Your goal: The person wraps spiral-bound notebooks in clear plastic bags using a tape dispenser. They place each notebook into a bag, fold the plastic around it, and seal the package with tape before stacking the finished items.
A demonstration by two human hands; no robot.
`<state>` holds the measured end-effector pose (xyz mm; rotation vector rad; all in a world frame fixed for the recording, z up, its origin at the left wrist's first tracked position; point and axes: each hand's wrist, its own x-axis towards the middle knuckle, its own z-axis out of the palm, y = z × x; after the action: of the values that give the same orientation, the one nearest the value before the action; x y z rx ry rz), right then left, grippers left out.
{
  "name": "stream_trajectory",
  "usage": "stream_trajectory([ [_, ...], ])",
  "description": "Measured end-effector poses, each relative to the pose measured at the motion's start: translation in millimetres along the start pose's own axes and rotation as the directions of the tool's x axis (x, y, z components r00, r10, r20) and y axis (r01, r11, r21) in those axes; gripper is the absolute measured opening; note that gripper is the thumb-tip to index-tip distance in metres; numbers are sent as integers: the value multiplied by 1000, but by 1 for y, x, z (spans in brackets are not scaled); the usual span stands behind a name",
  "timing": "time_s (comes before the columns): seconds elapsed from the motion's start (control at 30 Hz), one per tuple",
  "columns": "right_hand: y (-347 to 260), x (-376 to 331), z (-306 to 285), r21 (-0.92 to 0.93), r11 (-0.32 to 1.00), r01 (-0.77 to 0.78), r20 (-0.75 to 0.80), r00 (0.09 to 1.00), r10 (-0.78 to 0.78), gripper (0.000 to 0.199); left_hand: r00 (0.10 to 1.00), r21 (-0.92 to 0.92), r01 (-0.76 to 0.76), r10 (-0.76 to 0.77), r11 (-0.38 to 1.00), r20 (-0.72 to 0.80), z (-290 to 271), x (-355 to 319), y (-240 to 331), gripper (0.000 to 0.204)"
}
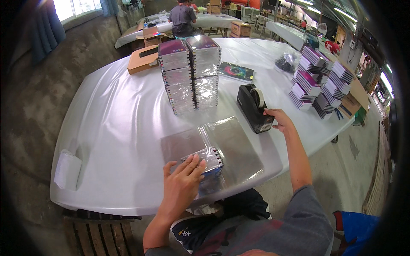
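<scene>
My left hand lies with its fingers spread on a small stack of booklets near the table's front edge. Shiny clear plastic film covers that stack. Beneath it, flat clear plastic sheets spread over the tabletop. To the right, my right hand is at the near end of a black tape dispenser that carries a roll of tape. Its thumb and fingers close around the dispenser's end, at the tape's cutting side.
Tall film-wrapped booklet stacks stand behind the sheets. Staggered unwrapped booklets are piled at the right. A dark flat booklet, a cardboard box and a white folded packet also lie on the white-covered table. A person sits beyond.
</scene>
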<state>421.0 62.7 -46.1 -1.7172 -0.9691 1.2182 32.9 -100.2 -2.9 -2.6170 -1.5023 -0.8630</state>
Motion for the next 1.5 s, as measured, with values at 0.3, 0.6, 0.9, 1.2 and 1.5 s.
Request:
stream_trajectory([
  [0.3,25,-10,1,500,864,54,61,993,-98,22,1000,-3,17,-17,1000,12,2,-1,0,33],
  [0.6,66,-21,2,616,725,308,-86,941,-326,24,1000,-2,13,-13,1000,15,2,-1,0,32],
  [0.9,79,-55,4,-928,372,18,-329,428,-842,13,999,-100,30,-31,995,-12,0,-1,1,36],
  [1.2,4,-141,76,37,782,622,-53,783,-620,11,997,-98,-27,19,995,-78,9,-7,-3,44],
  [1.5,-2,-206,170,417,909,17,529,809,-258,30,990,-276,67,-98,959,-99,14,-9,-3,73],
])
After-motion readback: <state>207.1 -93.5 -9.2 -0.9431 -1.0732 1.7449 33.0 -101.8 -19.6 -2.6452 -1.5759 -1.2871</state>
